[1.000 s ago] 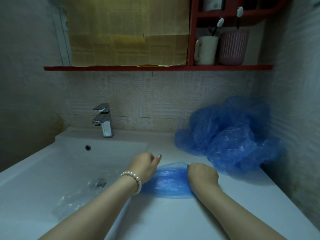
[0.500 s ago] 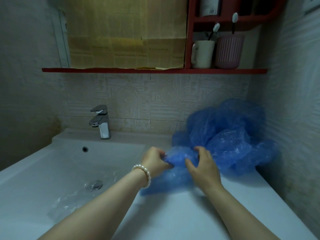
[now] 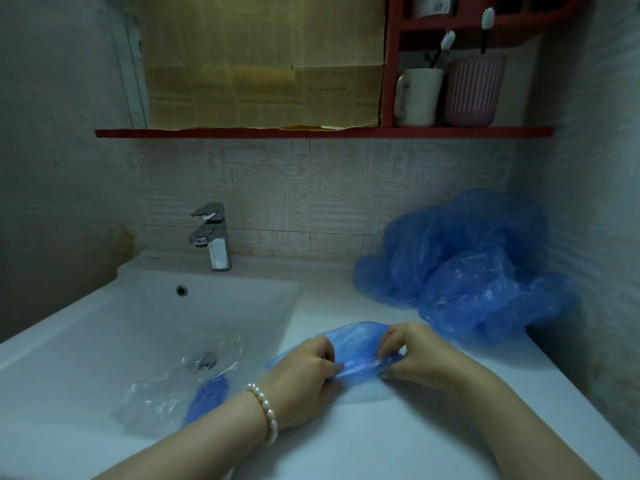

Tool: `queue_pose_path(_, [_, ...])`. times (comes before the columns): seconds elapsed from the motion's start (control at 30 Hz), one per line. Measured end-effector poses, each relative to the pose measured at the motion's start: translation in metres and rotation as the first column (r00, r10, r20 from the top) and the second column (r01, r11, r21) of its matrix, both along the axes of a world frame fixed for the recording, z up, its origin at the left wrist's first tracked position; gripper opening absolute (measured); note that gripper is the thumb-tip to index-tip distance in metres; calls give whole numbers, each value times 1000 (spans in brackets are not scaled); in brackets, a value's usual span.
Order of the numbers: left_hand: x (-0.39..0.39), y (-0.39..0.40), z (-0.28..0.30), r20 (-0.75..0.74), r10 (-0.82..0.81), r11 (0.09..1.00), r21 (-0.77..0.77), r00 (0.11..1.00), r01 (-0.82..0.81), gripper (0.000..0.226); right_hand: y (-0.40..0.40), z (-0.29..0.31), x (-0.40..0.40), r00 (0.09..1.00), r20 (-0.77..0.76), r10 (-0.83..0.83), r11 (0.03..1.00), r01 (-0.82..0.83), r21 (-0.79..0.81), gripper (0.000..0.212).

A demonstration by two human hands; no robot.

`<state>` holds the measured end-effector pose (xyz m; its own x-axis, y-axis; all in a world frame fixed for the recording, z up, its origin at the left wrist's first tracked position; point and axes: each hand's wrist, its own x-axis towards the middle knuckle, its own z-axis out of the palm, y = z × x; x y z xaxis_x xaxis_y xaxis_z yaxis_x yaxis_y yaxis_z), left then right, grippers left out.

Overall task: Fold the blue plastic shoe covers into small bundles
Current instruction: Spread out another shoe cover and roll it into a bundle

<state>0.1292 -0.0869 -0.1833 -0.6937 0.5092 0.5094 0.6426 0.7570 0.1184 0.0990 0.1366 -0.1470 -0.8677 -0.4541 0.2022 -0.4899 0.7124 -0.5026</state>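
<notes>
**Cover brought back down for the next fold**

We see the left hand and right hand pinching the crinkled blue plastic shoe cover, half a second ago lifted, now lowered onto the white counter; the loose blue pile waits behind.

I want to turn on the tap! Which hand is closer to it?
Left. The left hand is in front of the tap, just right of the sink. The right hand is farther right on the counter.
</notes>
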Motion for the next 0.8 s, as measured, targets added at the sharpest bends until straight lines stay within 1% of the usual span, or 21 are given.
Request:
queue_pose_path(0.03, [3,-1,2,63,4,999,53,998,-7,31,6,3,1,995,100,-5,999,10,-51,6])
queue_pose_path(0.1, [4,-3,10,275,22,978,193,961,-78,33,17,9,3,970,244,0,991,33,-130,3])
queue_pose_path(0.13, [2,-3,14,364,21,955,269,931,-127,35,19,11,5,956,292,0,986,48,-157,2])
queue_pose_path(0.17, [0,-3,18,438,34,930,316,898,-190,39,21,13,7,946,325,-10,981,72,-179,8])
queue_pose_path(0.23, [-5,0,20,522,94,902,316,848,-294,44,20,14,8,936,345,-62,969,139,-202,22])
queue_pose_path(0.3, [-7,3,21,546,171,890,272,820,-367,52,15,13,6,935,331,-125,956,202,-210,28])
queue_pose_path(0.4, [-9,4,20,554,249,855,259,794,-449,54,5,7,1,932,298,-208,929,284,-240,24])
queue_pose_path(0.57, [-9,1,21,500,318,852,221,805,-474,34,-8,1,-3,910,226,-349,905,389,-171,22])
queue_pose_path(0.67, [-11,-4,28,517,298,863,212,802,-458,25,-10,1,-4,908,182,-379,909,401,-109,21])
queue_pose_path(0.7, [-12,-5,32,523,301,865,202,797,-459,25,-9,0,-4,907,172,-383,908,405,-111,23])
queue_pose_path(0.8, [-20,-1,40,468,381,867,121,798,-484,47,-8,-2,-7,914,214,-345,907,384,-175,46])
